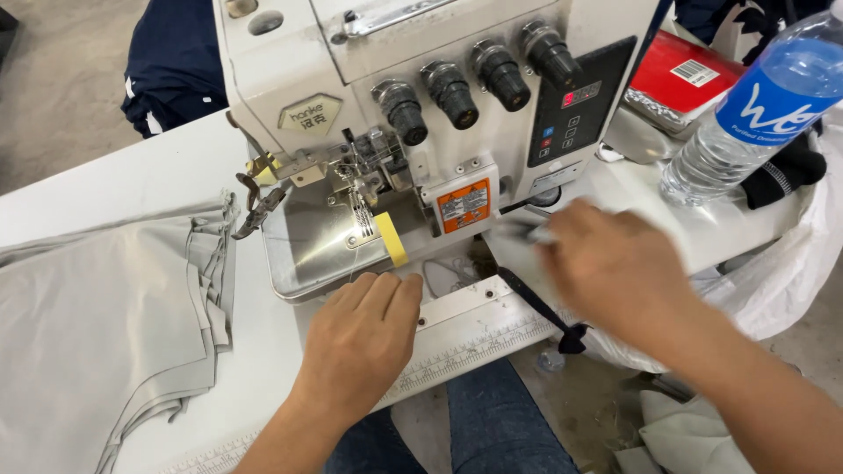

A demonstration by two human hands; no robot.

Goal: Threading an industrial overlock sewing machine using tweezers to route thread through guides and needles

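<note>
Four black tension knobs (474,83) run across the one sewing machine (290,53); one water bottle (746,114) stands at two o'clock; two hands (364,338) work.

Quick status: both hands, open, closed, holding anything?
Left hand: open, flat on the sewing machine bed, holding nothing.
Right hand: motion-blurred; grip cannot be told.
</note>
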